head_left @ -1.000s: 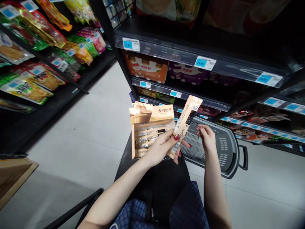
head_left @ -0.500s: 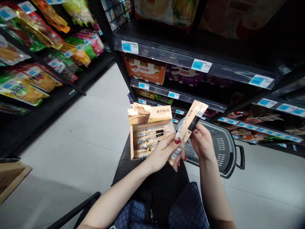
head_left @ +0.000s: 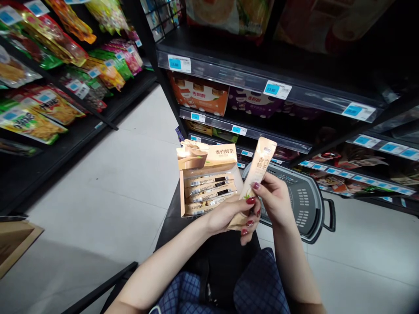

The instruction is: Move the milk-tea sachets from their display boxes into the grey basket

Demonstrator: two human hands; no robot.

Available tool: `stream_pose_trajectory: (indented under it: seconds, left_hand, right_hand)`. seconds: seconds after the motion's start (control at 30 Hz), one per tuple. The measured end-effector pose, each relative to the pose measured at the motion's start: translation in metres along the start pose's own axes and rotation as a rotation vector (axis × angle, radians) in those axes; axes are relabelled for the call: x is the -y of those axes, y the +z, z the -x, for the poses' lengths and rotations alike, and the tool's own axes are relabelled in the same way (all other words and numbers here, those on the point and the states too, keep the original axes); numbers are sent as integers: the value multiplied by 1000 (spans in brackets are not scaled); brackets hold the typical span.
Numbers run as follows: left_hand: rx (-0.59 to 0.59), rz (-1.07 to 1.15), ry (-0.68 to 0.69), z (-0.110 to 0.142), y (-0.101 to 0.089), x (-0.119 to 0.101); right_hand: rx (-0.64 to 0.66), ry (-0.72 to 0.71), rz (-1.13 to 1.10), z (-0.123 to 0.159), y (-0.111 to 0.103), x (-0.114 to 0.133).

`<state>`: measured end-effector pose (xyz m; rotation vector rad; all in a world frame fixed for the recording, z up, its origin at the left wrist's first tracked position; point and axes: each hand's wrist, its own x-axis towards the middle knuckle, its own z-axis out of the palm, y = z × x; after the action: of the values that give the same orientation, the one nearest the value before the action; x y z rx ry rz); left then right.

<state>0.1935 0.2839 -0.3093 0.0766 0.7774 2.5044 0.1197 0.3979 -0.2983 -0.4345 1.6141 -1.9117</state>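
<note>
A beige milk tea stick sachet [head_left: 262, 159] is held up at a tilt, its printed front facing me. My left hand [head_left: 225, 213] is closed round its lower end, thumb on top. My right hand [head_left: 276, 196] grips the sachet's right edge between thumb and fingers; its other fingertips are partly hidden. Just left of the hands, an open milk tea box [head_left: 182, 192] rests on a black surface, its lid [head_left: 212, 156] folded back. Several more stick sachets [head_left: 212, 190] lie inside it; my left hand covers the box's lower right corner.
A grey shopping basket [head_left: 304, 200] stands on the floor to the right. Ahead are black shelves [head_left: 209, 65] with boxed drinks [head_left: 203, 98] and price tags. Bagged snacks [head_left: 42, 104] fill the left shelves. A cardboard box [head_left: 19, 240] sits at the left edge.
The sachet has been turned over, from its back with the black panel to its printed front. Its top has shifted slightly left, and both hands have changed their hold on it.
</note>
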Motion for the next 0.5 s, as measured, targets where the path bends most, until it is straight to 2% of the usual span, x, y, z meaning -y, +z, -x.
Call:
stream_pose_trajectory:
  seconds: [0.07, 0.17, 0.23, 0.27, 0.33, 0.37, 0.4, 0.43, 0.5]
  left_hand:
    - [-110, -344, 49, 4, -3, -8]
    - [-495, -1117, 153, 14, -17, -29]
    - [-704, -1565, 73, 22, -32, -42]
    - [-747, -1743, -40, 25, -40, -46]
    - [-716, -1957, -340, 29, -50, -50]
    - [-689, -2003, -464, 30, -52, -49]
    - [-663, -2019, -542, 30, -53, -48]
    - [-640, -2013, -567, 30, -52, -46]
    - [-566, -1947, -530, 29, -49, -42]
  right_hand:
    - [-69, -43, -45, 2, -5, -2]
    - [-274, -117, -118, 2, -30, -15]
    - [-433, -80, -95, 0, -62, -35]
    - [-513, -43, -30, 0, -80, -49]
    - [-600, 104, 203, 1, -118, -82]
    - [-618, 199, 372, 3, -136, -100]
    - [-640, 243, 442, 6, -151, -117]
    - [-654, 276, 498, 8, -164, -134]
    - [-669, 330, 606, 10, -182, -162]
